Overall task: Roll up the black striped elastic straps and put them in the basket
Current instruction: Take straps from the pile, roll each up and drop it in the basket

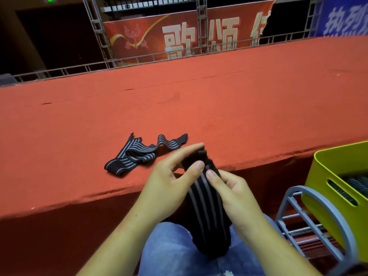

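Two hands meet over the person's lap, both gripping one black striped strap [207, 212]. That strap runs from between the fingertips down toward the jeans [173, 248], where its lower end hangs in a dark fold. The left hand [169, 180] closes on the strap's top end, its thumb [196, 168] pressed on the striped face and its fingers curled around behind, where a small dark fold of the strap shows just above the thumb tip. The right hand [235, 192] pinches the strap's right edge just below that, its thumb [212, 176] lying on the stripes and nearly touching the left thumb, the other fingers bent underneath. A second strap [137, 154] lies loose and wavy on the red surface [199, 108], just beyond and to the left of the left fingertips, apart from both hands. Well to the right of the right hand stands a yellow-green basket [326, 188] on a grey metal rack [310, 220]; dark striped material shows inside it through the handle slot.
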A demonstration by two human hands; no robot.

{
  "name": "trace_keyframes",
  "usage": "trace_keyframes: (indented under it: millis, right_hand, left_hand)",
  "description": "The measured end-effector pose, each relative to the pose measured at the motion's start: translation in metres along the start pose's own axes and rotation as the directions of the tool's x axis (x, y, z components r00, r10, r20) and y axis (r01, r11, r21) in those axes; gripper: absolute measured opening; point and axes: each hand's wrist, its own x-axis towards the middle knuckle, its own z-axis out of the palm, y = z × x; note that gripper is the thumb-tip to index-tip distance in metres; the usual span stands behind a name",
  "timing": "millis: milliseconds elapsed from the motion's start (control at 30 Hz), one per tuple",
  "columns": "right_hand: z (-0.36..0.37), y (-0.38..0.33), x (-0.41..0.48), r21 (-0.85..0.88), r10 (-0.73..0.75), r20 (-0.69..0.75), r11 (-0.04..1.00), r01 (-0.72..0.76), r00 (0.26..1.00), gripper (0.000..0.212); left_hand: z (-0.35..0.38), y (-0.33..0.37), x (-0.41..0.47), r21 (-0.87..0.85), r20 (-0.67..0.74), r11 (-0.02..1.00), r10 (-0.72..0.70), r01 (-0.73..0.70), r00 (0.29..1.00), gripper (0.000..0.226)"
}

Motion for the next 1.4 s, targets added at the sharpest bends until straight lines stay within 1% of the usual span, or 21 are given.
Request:
trace_keyframes:
  millis: [67, 167, 333, 433, 533, 667, 767, 867, 933, 1033, 1100, 1200, 1300, 1400]
  right_hand:
    - [-0.0003, -0.0006, 0.0012, -0.016, -0.006, -0.024, 1.000, 0.005, 1.000, 0.026]
    - [-0.0003, 0.0009, 0.0026, -0.042, -0.020, -0.044, 0.999, 0.018, 0.999, 0.026]
    - [0.0000, -0.0019, 0.0005, -0.035, -0.024, -0.010, 0.999, 0.023, 1.000, 0.027]
    - [-0.0003, -0.0008, -0.0003, -0.048, -0.020, 0.019, 0.999, 0.021, 1.000, 0.026]
    - [0.0002, -0.0010, -0.0026, -0.033, -0.018, 0.040, 0.999, 0.019, 0.999, 0.025]
    - [0.0005, -0.0024, -0.0011, -0.062, -0.057, -0.014, 0.996, 0.056, 0.998, 0.029]
    - [-0.0005, -0.0031, 0.0011, -0.092, -0.094, -0.028, 0.992, 0.091, 0.995, 0.026]
    - [-0.0018, -0.0045, 0.0017, -0.101, -0.121, -0.026, 0.988, 0.118, 0.992, 0.025]
    - [-0.0013, -0.0046, 0.0009, -0.099, -0.114, -0.038, 0.989, 0.109, 0.993, 0.025]
    - [-0.0006, -0.0055, -0.0006, -0.086, -0.078, -0.051, 0.994, 0.074, 0.996, 0.030]
    - [-0.0022, -0.0055, -0.0011, -0.059, -0.040, -0.034, 0.998, 0.038, 0.999, 0.033]
    - [-0.0059, -0.0033, -0.0020, -0.058, 0.035, 0.011, 0.998, -0.035, 0.999, 0.035]
    - [-0.0059, -0.0002, -0.0021, -0.085, 0.074, -0.011, 0.994, -0.074, 0.997, 0.045]
    - [-0.0040, -0.0013, -0.0002, -0.062, 0.085, -0.015, 0.994, -0.086, 0.996, 0.041]
  left_hand:
    - [0.0004, -0.0021, -0.0013, 0.005, 0.049, 1.000, 0.015, -0.015, 0.999, 0.028]
    - [0.0020, -0.0050, -0.0015, 0.012, 0.066, 1.000, 0.028, -0.029, 0.997, 0.036]
    - [0.0040, -0.0087, 0.0000, 0.046, 0.019, 0.998, 0.034, -0.035, 0.999, 0.026]
    - [0.0056, -0.0097, 0.0000, 0.040, -0.037, 0.999, 0.037, -0.036, 0.999, 0.030]
    - [0.0061, -0.0063, -0.0007, 0.022, -0.054, 1.000, 0.011, -0.010, 0.998, 0.033]
    - [0.0074, -0.0027, -0.0020, 0.036, -0.048, 0.999, 0.014, -0.013, 0.999, 0.038]
    - [0.0075, -0.0029, -0.0031, 0.010, -0.071, 0.999, -0.045, 0.046, 0.996, 0.039]
    - [0.0050, -0.0045, -0.0030, -0.017, -0.025, 0.995, -0.096, 0.096, 0.995, 0.026]
    - [0.0042, -0.0059, -0.0033, -0.053, -0.001, 0.994, -0.100, 0.100, 0.995, 0.019]
    - [0.0047, -0.0055, -0.0037, -0.030, -0.009, 0.997, -0.077, 0.077, 0.997, 0.016]
    - [0.0050, -0.0054, -0.0043, -0.023, -0.028, 0.998, -0.065, 0.064, 0.997, 0.016]
    - [0.0047, -0.0074, -0.0043, 0.004, -0.081, 0.999, -0.044, 0.045, 0.996, 0.016]
    - [0.0052, -0.0067, -0.0043, 0.007, -0.116, 0.999, -0.031, 0.032, 0.993, 0.019]
    - [0.0060, -0.0065, -0.0043, 0.020, -0.123, 1.000, -0.006, 0.009, 0.992, 0.023]
